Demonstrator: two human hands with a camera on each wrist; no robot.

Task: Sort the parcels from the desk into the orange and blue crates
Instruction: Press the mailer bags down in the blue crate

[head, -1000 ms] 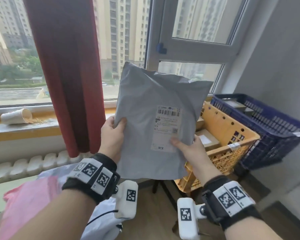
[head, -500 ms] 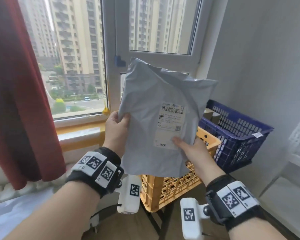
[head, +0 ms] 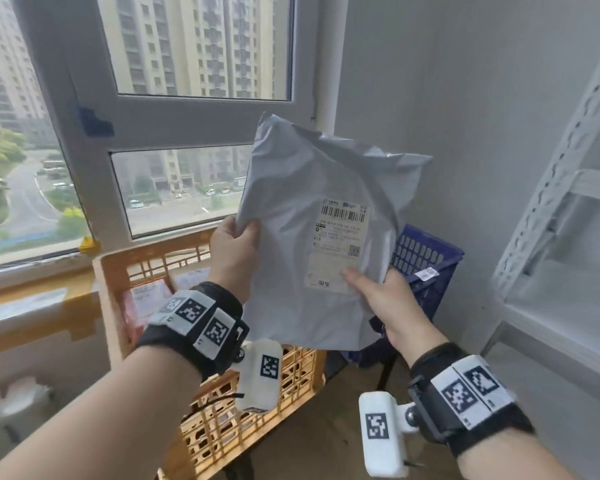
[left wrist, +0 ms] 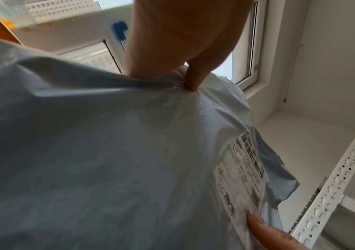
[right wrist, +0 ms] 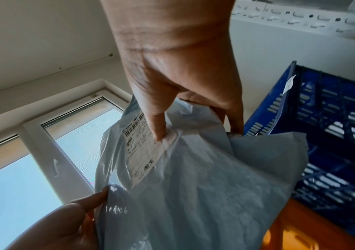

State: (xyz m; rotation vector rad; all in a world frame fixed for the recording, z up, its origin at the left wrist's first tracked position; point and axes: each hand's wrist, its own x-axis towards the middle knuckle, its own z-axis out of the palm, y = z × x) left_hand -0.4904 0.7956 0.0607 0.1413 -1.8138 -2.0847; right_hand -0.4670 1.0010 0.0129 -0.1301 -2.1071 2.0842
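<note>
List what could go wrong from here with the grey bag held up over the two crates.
1. The grey bag is soft and slick; the left hand pinches only its edge, so it may slip.
2. It hangs above both the orange crate and the blue crate, so a careless drop could land in the wrong one.
3. The right hand has its thumb on the label, partly hiding it.

Head cam looks down; both wrist cams look up close at parcel (head: 312, 216).
</note>
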